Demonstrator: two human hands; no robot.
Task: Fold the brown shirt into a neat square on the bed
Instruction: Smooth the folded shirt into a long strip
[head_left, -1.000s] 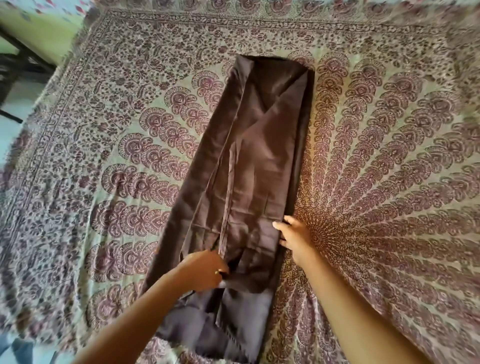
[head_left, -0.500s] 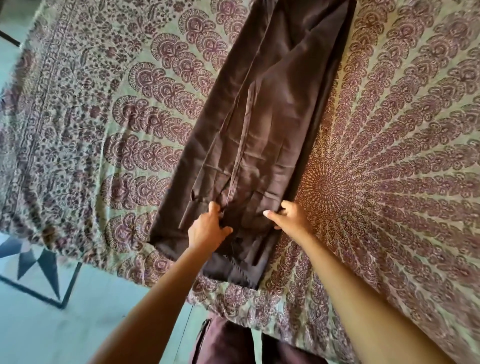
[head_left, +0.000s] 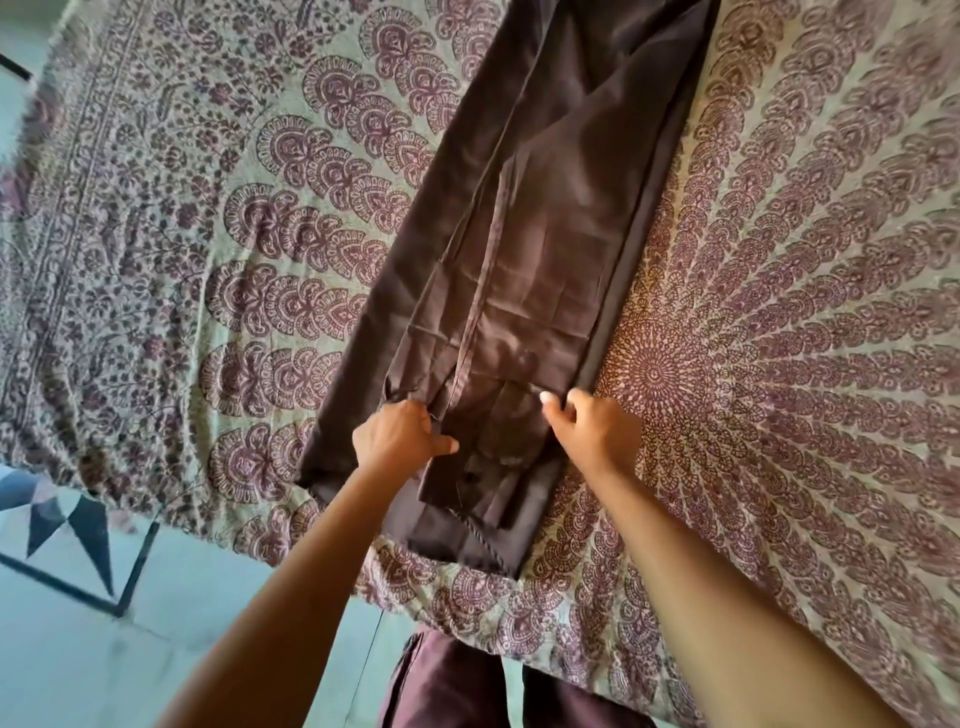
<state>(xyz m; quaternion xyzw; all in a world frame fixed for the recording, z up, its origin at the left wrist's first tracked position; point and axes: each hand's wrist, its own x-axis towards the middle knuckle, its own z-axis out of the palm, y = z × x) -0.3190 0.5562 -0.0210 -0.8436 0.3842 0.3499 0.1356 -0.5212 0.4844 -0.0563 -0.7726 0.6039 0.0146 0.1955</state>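
Note:
The brown shirt (head_left: 545, 249) lies on the bed as a long narrow strip, both sides folded inward, running from the near edge up past the top of the frame. My left hand (head_left: 397, 436) is closed on the cloth at the strip's left part near the hem. My right hand (head_left: 592, 431) pinches the strip's right edge at the same height, thumb on top. The hem end below my hands lies flat and slightly uneven.
The bed is covered by a patterned maroon and cream bedspread (head_left: 779, 312). Its near edge (head_left: 415, 587) runs diagonally across the lower frame. Pale tiled floor (head_left: 104, 623) with dark triangles lies at lower left. My maroon trousers (head_left: 452, 680) show at the bottom.
The view has tilted down toward the bed's near edge. Both hands slid up from the hem and now grip the shirt's two sides; the right hand went from flat fingers to a pinch.

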